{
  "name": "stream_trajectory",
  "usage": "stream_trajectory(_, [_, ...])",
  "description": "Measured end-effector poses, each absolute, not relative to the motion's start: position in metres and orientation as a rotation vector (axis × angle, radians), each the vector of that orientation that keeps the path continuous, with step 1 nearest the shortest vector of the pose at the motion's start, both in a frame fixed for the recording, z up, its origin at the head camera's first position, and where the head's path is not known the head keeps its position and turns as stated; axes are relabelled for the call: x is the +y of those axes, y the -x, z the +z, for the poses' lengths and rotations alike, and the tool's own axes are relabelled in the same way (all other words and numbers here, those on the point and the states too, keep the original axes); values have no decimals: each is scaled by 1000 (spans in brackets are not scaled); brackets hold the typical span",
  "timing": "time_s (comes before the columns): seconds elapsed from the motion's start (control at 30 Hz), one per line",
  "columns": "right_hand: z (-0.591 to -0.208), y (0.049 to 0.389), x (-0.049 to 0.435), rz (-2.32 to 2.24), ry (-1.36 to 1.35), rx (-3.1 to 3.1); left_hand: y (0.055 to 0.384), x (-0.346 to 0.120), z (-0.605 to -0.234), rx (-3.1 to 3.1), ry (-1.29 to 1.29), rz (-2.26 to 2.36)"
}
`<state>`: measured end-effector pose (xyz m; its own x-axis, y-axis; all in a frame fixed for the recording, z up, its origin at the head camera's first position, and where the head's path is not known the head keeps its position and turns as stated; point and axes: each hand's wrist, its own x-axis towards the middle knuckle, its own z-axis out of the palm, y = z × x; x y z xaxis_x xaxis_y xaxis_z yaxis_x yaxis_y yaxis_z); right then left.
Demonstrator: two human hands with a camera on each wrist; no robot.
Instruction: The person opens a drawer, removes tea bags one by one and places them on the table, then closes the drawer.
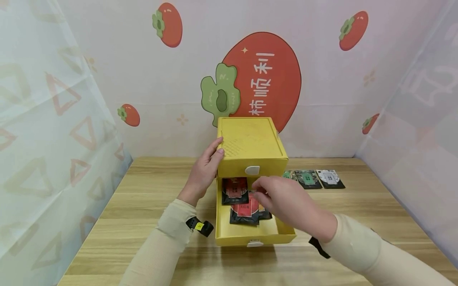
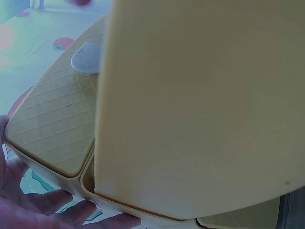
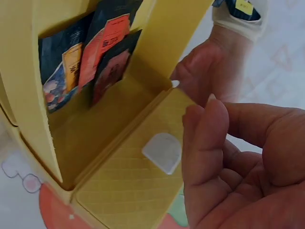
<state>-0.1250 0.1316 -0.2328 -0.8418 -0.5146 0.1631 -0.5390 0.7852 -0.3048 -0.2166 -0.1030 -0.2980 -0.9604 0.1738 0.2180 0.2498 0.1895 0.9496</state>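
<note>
A yellow two-drawer box (image 1: 250, 137) stands on the table, its lower drawer (image 1: 223, 230) pulled out. Inside lie three dark sachets: one with a red label (image 1: 235, 191) at the back, another red-labelled sachet (image 1: 244, 210) in front, and an orange-labelled sachet (image 3: 71, 67) partly covered. My left hand (image 1: 204, 171) rests on the box's left side, thumb at the front corner and fingers spread along the wall. Over the drawer's right part, my right hand (image 1: 286, 200) has its fingers curled and its thumb and index tips together, with nothing visible between them.
Several patterned sachets lie right of the box, including a green-labelled sachet (image 1: 308, 179) and a white sachet (image 1: 330, 179). White tabs serve as handles on the upper drawer (image 1: 232, 168) and the lower one. A printed cloth backdrop (image 1: 171, 83) rises behind the wooden table (image 1: 154, 190).
</note>
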Motion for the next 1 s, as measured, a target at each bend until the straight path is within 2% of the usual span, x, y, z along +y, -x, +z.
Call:
stream_trajectory(0.4, [-243, 163, 120, 1017, -802, -3378, 217, -104, -300, -2374, 426, -1924])
stream_trajectory(1.0, [-258, 178, 104, 1267, -561, -3527, 217, -103, -299, -2362, 413, -1929])
